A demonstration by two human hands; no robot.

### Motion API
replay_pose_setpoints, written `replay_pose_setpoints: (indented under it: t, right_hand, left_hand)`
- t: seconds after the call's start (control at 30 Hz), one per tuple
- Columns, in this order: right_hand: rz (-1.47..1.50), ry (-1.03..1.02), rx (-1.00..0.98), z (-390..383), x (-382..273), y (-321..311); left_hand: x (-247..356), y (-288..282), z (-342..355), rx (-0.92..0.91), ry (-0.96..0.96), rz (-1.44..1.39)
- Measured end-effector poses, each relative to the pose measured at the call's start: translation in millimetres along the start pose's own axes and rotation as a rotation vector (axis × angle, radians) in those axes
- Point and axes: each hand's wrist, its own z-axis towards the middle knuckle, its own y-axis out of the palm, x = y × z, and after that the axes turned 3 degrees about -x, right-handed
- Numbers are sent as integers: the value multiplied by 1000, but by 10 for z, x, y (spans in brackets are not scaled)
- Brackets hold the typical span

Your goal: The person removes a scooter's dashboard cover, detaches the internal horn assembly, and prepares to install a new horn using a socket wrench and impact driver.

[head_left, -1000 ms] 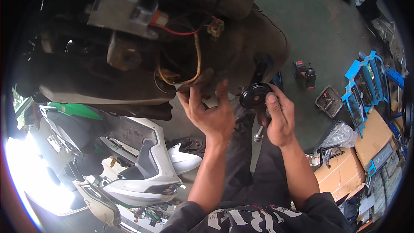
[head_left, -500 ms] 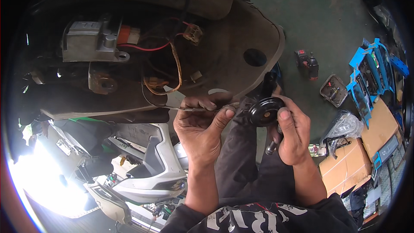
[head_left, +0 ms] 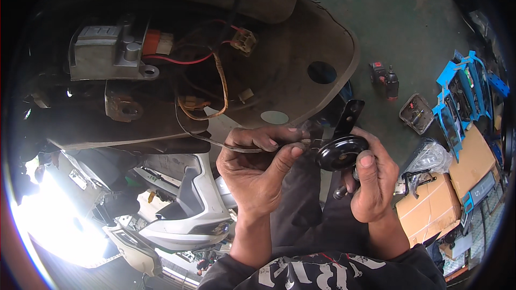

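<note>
Holding wire (head_left: 211,143) and black disc (head_left: 343,152), hands (head_left: 252,174) sit near the panel's edge (head_left: 307,111).

Harsh white glare at the lower left is blown out, washing away whatever lies inside it. The dark panels (head_left: 293,64) across the top sit in shadow, blackest at far left, where shapes seem too murky to read. Softer light reaches the left hand (head_left: 252,169) and right hand (head_left: 374,182), and the black disc (head_left: 344,152) shows glossy highlights. Straight edges bow toward the round, blackened rim.
</note>
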Motion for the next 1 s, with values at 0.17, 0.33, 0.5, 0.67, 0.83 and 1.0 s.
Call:
replay_pose_setpoints:
  t: [0.17, 0.33, 0.5, 0.67, 0.83, 1.0]
  right_hand:
    - [-3, -6, -19, 7, -37, -1]
    - [-131, -90, -105, 8, -22, -82]
    - [-126, -97, -113, -12, -79, -52]
    - [-113, -29, -162, 18, -111, -94]
    - [-178, -22, -243, 145, -170, -73]
    - [18, 84, -117, 14, -21, 101]
  left_hand:
    - [-10, -7, 10, -11, 26, 5]
    - [73, -44, 1, -41, -13, 119]
    - [138, -77, -10, -86, -32, 147]
    - [175, -123, 18, -98, -49, 161]
    - [227, -192, 92, -247, -83, 244]
    - [228, -65, 43, -71, -88, 152]
